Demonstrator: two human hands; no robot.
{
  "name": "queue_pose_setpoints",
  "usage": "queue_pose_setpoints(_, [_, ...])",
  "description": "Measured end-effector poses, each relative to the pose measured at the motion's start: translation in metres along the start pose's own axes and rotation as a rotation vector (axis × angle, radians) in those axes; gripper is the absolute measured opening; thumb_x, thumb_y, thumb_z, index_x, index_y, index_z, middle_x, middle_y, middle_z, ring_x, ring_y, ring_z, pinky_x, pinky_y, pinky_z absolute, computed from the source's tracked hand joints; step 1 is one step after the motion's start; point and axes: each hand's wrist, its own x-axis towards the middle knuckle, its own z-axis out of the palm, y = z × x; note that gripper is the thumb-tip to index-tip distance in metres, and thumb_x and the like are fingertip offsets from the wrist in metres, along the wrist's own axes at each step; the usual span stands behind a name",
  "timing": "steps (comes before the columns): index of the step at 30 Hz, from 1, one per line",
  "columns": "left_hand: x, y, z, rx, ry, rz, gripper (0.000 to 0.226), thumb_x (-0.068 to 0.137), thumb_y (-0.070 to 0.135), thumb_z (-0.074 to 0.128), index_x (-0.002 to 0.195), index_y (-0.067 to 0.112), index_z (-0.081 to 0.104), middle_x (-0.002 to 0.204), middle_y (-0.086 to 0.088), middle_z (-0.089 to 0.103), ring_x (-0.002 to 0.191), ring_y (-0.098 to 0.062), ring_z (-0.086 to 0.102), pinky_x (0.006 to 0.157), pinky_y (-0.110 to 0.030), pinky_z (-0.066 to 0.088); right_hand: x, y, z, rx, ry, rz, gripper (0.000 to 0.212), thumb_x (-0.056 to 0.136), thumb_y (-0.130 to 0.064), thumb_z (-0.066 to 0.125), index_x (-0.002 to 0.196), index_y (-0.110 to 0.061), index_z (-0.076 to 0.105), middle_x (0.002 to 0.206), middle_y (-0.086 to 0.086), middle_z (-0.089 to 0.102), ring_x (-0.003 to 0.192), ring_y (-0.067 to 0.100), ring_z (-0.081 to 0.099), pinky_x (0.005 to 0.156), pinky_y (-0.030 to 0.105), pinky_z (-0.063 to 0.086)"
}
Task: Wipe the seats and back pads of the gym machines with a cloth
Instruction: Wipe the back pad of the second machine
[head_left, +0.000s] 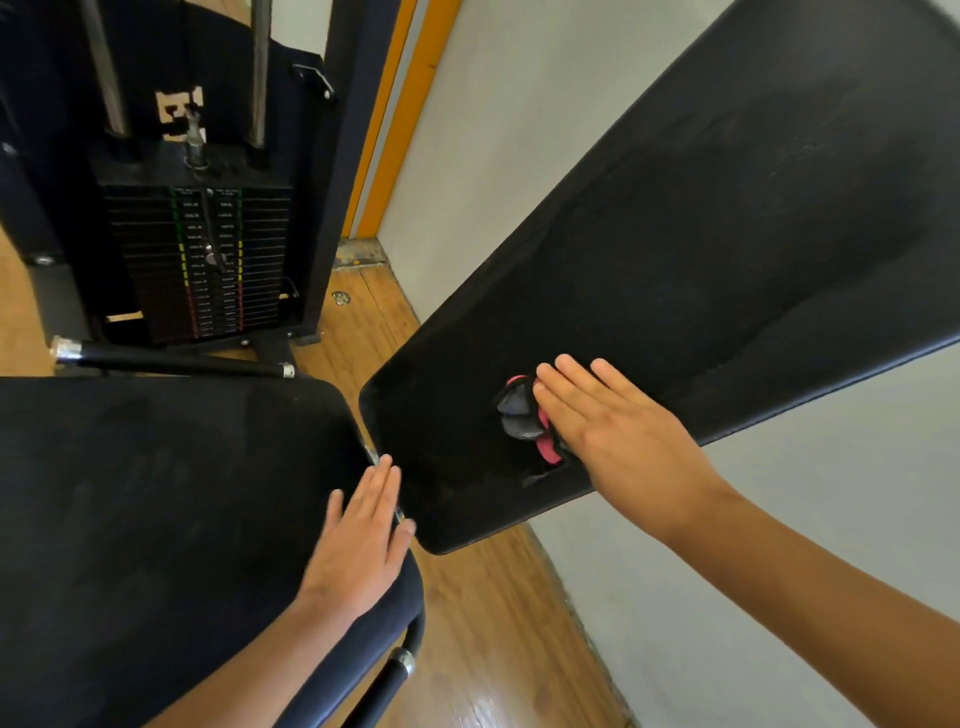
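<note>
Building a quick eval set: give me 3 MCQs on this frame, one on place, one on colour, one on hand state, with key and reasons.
1. Where does the cloth lie?
A. on the floor
B. on the back pad
C. on the weight stack

2. Which colour trims the grey cloth?
A. pink
B. green
C. white

3. How is the left hand?
A. gripping a bar
B. curled into a fist
C. flat, fingers straight, on the seat edge

Key: 1 B, the right hand presses it against the tilted black pad; 2 A, pink edging shows beside the fingers; 3 C, its fingers lie straight near the gap between seat and pad.
</note>
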Motion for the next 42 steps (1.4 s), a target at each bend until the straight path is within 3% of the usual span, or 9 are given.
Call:
queue_pose_setpoints(4, [0.011,0.090,0.004,-0.540,0.126,-0.118,0.074,0.104,0.056,0.021,0.163,0.023,-0.009,0.170,0.009,-0.017,0.156,-0.006,-0.010,0.128,-0.036,0.008,-0.003,0.029,-0.037,0.021,0.144,0.106,0.065,0.075,-0.005,0.048,0.140,0.000,0.049,0.148,0.018,0.044,0.139,0.036,0.040,0.114,0.051,0.029])
queue_pose_setpoints(8, [0.016,0.147,0.019,-0.751,0.210,-0.295,0.080,0.097,0.068,0.010,0.156,0.025,-0.023,0.167,0.008,-0.028,0.153,-0.005,-0.024,0.128,-0.038,0.000,-0.005,0.066,-0.078,0.011,0.268,0.243,0.070,0.073,0.002,0.044,0.143,0.000,0.045,0.152,0.018,0.039,0.143,0.035,0.032,0.118,0.050,0.021])
queue_pose_setpoints(16, [0.019,0.144,0.028,-0.722,0.246,-0.300,0.089,0.090,0.079,-0.001,0.156,0.024,-0.022,0.166,0.010,-0.030,0.151,0.000,-0.027,0.124,-0.029,-0.004,0.005,0.049,-0.024,-0.060,0.144,0.184,0.055,0.090,-0.011,0.028,0.139,0.006,0.047,0.148,0.024,0.043,0.140,0.040,0.035,0.116,0.051,0.023])
queue_pose_setpoints(20, [0.019,0.143,0.029,-0.706,0.236,-0.293,0.092,0.088,0.081,-0.006,0.157,0.023,-0.023,0.165,0.010,-0.032,0.150,0.000,-0.029,0.124,-0.029,-0.005,0.008,0.014,-0.003,-0.054,0.040,0.070,0.057,0.091,-0.019,0.053,0.143,0.001,0.043,0.152,0.020,0.037,0.145,0.037,0.027,0.119,0.051,0.023])
queue_pose_setpoints(25, [0.020,0.144,0.024,-0.696,0.179,-0.314,0.081,0.095,0.068,0.006,0.154,0.024,-0.027,0.163,0.009,-0.036,0.150,-0.004,-0.029,0.129,-0.041,-0.001,0.002,0.013,-0.016,-0.075,-0.070,-0.112,0.064,0.102,-0.017,0.039,0.155,-0.011,0.004,0.163,0.010,-0.004,0.150,0.028,-0.008,0.116,0.040,-0.012])
queue_pose_setpoints(30, [0.033,0.174,-0.010,-0.781,0.355,-0.280,0.075,0.099,0.067,0.009,0.159,0.028,-0.013,0.169,0.007,-0.021,0.154,-0.005,-0.019,0.129,-0.049,0.004,-0.010,0.062,-0.067,-0.044,0.133,0.007,0.067,0.073,-0.003,0.048,0.141,-0.003,0.048,0.150,0.015,0.043,0.141,0.035,0.035,0.115,0.048,0.025])
queue_pose_setpoints(35, [0.065,0.228,-0.069,-0.656,0.523,0.034,0.068,0.105,0.058,0.005,0.162,0.022,-0.005,0.172,0.005,-0.009,0.157,-0.007,-0.011,0.128,-0.040,0.000,-0.034,0.114,-0.116,-0.017,0.414,0.253,0.064,0.078,0.009,0.037,0.140,-0.001,0.049,0.150,0.014,0.043,0.143,0.034,0.033,0.118,0.048,0.023])
queue_pose_setpoints(39, [0.085,0.242,-0.070,-0.515,0.573,0.137,0.063,0.108,0.052,0.002,0.163,0.021,-0.001,0.173,0.003,-0.004,0.159,-0.013,-0.004,0.127,-0.046,0.003,-0.055,0.138,-0.107,-0.030,0.331,0.338,0.064,0.077,0.016,0.046,0.138,0.000,0.050,0.149,0.016,0.045,0.142,0.037,0.034,0.118,0.049,0.023])
queue_pose_setpoints(42, [0.085,0.239,-0.062,-0.513,0.627,0.140,0.062,0.110,0.050,0.008,0.163,0.020,0.005,0.173,0.002,0.003,0.159,-0.016,0.004,0.127,-0.049,0.009,-0.063,0.124,-0.072,-0.074,0.272,0.256,0.053,0.088,-0.001,0.037,0.140,-0.002,0.049,0.148,0.016,0.045,0.142,0.034,0.035,0.118,0.044,0.019])
